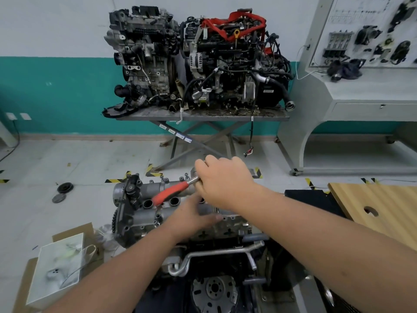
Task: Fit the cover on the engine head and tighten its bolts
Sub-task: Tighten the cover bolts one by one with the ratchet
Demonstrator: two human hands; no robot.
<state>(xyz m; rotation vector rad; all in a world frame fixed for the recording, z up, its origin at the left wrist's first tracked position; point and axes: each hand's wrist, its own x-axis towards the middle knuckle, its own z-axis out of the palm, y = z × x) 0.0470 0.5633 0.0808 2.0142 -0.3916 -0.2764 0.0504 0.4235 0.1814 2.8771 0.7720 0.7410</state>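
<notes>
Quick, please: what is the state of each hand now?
Left hand: open, fingers straight, resting on the cover.
Right hand: closed around the head end of the red-handled ratchet.

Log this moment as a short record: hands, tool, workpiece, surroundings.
right hand: grips the head end of the ratchet
ratchet: red handle, lying across the cover
left hand: fingers straight, resting on the cover
cover: grey metal, sitting on the engine head
surroundings: two engines on a steel table by the wall; wooden board at right
</notes>
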